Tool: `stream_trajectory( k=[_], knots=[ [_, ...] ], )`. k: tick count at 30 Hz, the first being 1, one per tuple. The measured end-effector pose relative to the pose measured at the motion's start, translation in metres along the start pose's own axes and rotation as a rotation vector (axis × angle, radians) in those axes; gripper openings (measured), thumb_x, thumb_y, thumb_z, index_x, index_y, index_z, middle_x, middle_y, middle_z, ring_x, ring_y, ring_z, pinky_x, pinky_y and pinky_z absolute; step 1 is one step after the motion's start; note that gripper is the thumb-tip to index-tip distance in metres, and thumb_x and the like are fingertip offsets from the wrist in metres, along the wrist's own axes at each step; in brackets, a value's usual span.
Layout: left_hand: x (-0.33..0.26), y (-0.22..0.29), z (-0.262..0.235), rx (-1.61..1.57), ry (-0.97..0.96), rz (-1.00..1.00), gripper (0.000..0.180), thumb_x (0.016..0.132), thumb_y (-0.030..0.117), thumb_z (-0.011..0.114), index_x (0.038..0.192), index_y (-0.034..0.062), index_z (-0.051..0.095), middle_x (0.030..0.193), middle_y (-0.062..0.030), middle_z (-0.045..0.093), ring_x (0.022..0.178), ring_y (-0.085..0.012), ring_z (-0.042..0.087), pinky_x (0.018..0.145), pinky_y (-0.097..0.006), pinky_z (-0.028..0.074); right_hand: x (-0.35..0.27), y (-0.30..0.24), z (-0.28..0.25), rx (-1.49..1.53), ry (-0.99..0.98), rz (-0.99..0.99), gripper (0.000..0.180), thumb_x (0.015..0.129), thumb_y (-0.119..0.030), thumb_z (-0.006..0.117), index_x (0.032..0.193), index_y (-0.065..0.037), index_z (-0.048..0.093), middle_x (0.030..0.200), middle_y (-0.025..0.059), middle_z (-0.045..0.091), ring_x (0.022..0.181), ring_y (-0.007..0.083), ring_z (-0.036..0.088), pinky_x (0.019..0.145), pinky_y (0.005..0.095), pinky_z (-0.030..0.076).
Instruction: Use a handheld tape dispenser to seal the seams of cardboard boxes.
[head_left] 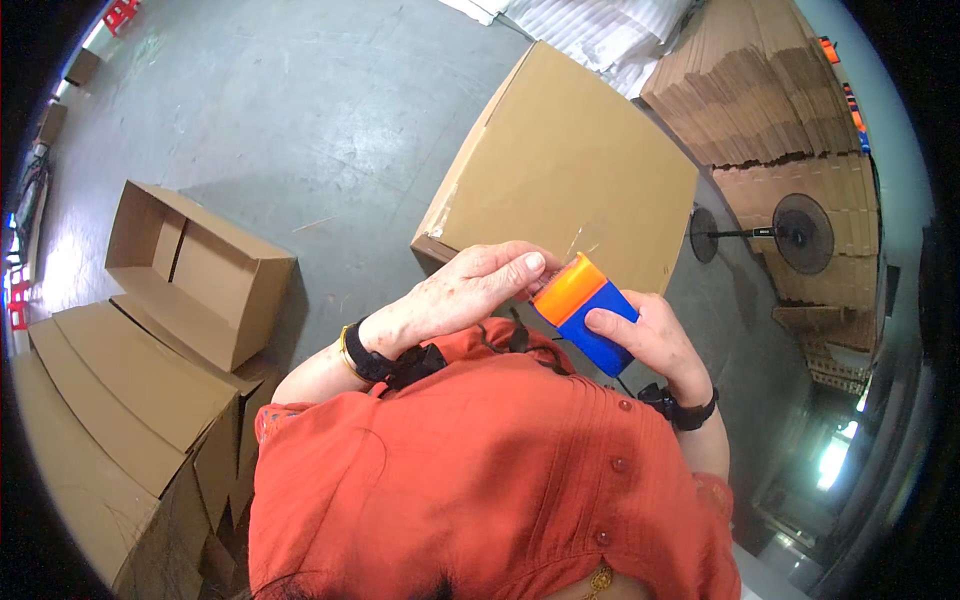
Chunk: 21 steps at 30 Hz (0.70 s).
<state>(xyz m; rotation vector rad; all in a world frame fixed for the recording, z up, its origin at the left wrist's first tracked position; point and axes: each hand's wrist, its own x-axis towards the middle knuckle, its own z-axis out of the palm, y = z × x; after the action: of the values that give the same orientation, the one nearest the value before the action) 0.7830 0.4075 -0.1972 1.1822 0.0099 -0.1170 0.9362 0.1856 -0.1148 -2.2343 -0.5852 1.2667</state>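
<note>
My right hand point(655, 340) is closed round a small blue-and-orange box-shaped object point(603, 318), its thumb on the blue side. The object is tilted, its orange end up and to the left. At that end is my left hand point(490, 285), thumb along the fingers and fingertips bent in, partly hidden by the orange edge. What these fingertips hold, if anything, does not show. Thin clear glints like film show just above the orange end. A large closed cardboard carton point(570, 150) stands right in front of my hands.
An open cardboard box point(200, 270) lies at left, above several flat-topped cartons point(130, 390). Stacked flat cardboard point(745, 80) rises at far right, with a black fan point(803, 233) in front. White wrapped sheets point(600, 35) lie behind the carton. Grey floor point(300, 90) stretches at far left.
</note>
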Motion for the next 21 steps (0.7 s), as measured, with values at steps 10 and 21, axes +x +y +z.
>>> stream_trajectory(
  k=[10,21],
  knots=[
    [0.012,-0.013,0.001,-0.098,0.088,-0.072,0.032,0.102,0.021,0.066,0.123,-0.0024,0.061,0.113,-0.0089,0.069,0.105,-0.0148,0.065,0.095,-0.031,0.054,0.006,-0.004,-0.006,-0.111,-0.045,-0.003,0.072,0.084,-0.067,0.07,0.101,0.002,0.074,0.084,0.0132,0.075,0.079,0.019,0.071,0.071,0.0342,0.056],
    [0.008,-0.007,-0.006,-0.095,0.151,-0.114,0.016,0.098,0.014,0.069,0.105,0.0008,0.063,0.096,-0.0033,0.068,0.089,-0.0103,0.065,0.083,-0.027,0.055,0.006,-0.011,-0.004,-0.129,-0.051,-0.004,0.074,0.083,-0.069,0.07,0.101,0.002,0.074,0.084,0.0138,0.074,0.078,0.0203,0.071,0.071,0.0351,0.056]
  ],
)
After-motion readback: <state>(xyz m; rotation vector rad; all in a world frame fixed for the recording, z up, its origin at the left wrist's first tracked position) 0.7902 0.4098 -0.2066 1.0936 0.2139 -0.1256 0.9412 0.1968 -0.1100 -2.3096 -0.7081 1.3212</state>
